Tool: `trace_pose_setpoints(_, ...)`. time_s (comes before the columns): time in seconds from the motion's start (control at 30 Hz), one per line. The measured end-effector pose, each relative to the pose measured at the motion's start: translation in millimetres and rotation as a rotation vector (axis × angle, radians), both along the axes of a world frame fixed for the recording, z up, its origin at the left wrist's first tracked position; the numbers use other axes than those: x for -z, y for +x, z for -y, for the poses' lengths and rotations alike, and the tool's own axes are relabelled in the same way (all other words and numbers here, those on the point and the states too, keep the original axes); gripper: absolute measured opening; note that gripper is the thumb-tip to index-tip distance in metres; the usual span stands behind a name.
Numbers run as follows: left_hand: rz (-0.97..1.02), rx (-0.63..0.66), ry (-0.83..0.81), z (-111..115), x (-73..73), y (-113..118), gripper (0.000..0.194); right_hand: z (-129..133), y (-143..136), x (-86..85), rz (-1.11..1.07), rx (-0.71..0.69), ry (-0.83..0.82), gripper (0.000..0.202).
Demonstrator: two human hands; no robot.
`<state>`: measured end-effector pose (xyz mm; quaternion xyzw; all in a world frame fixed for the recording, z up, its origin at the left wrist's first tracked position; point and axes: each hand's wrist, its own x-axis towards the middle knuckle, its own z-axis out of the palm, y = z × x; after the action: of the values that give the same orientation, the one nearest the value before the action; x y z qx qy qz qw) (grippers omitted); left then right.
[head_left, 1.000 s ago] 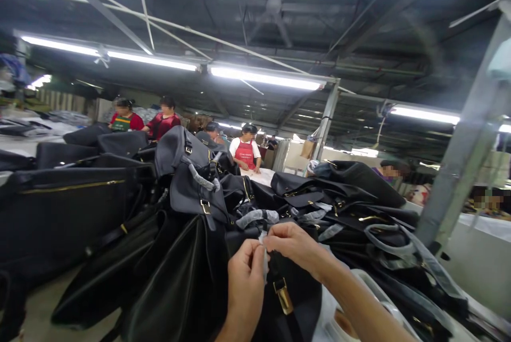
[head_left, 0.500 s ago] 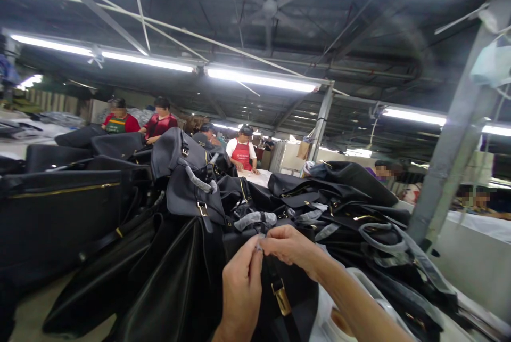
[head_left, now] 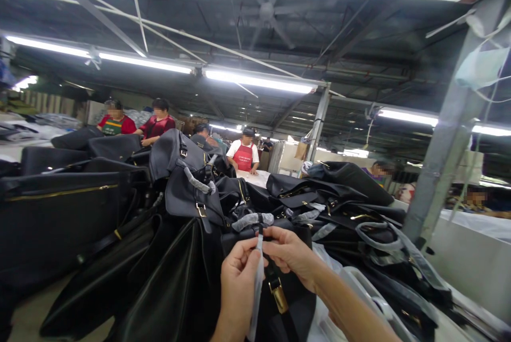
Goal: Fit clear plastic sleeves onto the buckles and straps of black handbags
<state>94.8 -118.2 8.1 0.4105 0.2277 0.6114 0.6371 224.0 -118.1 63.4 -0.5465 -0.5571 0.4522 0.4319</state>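
Note:
A thin whitish strip point(head_left: 257, 288) hangs down between my hands, its upper end by a dark strap. My left hand point(head_left: 240, 278) pinches it between thumb and fingers from the left. From the right, the fingertips of my right hand point(head_left: 293, 257) close on the same strip near its top. Below them lies a black bag point(head_left: 298, 286) with a gold-coloured clasp point(head_left: 280, 299) on its strap. Just beyond my fingertips is the bag's carry handle point(head_left: 253, 220), wrapped in clear film. My hands partly cover the strap.
Black bags point(head_left: 59, 219) are heaped on the left, with more bags point(head_left: 335, 187) on the right. A white plastic container point(head_left: 371, 299) stands under my right forearm. A metal post point(head_left: 443, 155) rises at the right. Several people work farther back, one in a red apron point(head_left: 242, 156).
The strip now shows as a long length hanging between my hands; before, only a small bit was visible at my fingertips. The view has shifted slightly.

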Motion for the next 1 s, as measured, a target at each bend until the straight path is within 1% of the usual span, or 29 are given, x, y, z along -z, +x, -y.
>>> trace_pose_setpoints(0.07, -0.001, -0.043, 0.022, -0.4, 1.2, 1.0, 0.042, 1.5, -3.8, 1.8, -0.014, 0.034, 0.046, 0.038)
trace_pose_setpoints(0.2, 0.013, -0.086, 0.042, 0.2, 5.1, 3.9, 0.057, 5.1, -9.3, 1.7, -0.104, -0.006, 0.048, 0.026)
trace_pose_setpoints(0.3, 0.044, -0.058, 0.027, 0.3, 6.7, 5.8, 0.063, 5.9, -12.7, -1.3, -0.21, -0.005, 0.01, 0.032)
trace_pose_setpoints(0.43, 0.08, -0.036, -0.026, -1.0, 5.3, 5.7, 0.059, 3.5, -13.6, -2.5, -0.385, 0.007, -0.058, 0.044)
trace_pose_setpoints(0.57, 0.057, -0.042, -0.03, -2.4, 5.9, 5.3, 0.052, 1.2, -10.5, 0.9, -0.517, -0.091, -0.096, 0.05)
trace_pose_setpoints(0.63, 0.041, -0.041, -0.008, -2.8, 7.7, 6.3, 0.049, 0.9, -11.2, 2.7, -0.506, -0.129, -0.073, 0.052)
trace_pose_setpoints(0.67, 0.036, -0.041, 0.01, -2.9, 8.7, 6.9, 0.048, 0.8, -12.4, 3.5, -0.466, -0.127, -0.045, 0.053)
trace_pose_setpoints(0.77, 0.023, -0.049, 0.057, -2.5, 9.9, 7.7, 0.044, 0.1, -17.0, 5.4, -0.29, -0.057, 0.068, 0.058)
trace_pose_setpoints(0.83, 0.02, -0.047, 0.065, -2.0, 8.9, 6.3, 0.041, -0.3, -17.6, 6.0, -0.219, -0.029, 0.109, 0.059)
trace_pose_setpoints(0.9, 0.03, -0.016, 0.045, -2.0, 7.2, 3.6, 0.039, -0.5, -14.4, 6.0, -0.21, -0.057, 0.112, 0.059)
trace_pose_setpoints(1.0, 0.063, 0.092, -0.002, -3.8, 6.0, -0.9, 0.039, -0.8, -5.5, 6.4, -0.205, -0.144, 0.119, 0.059)
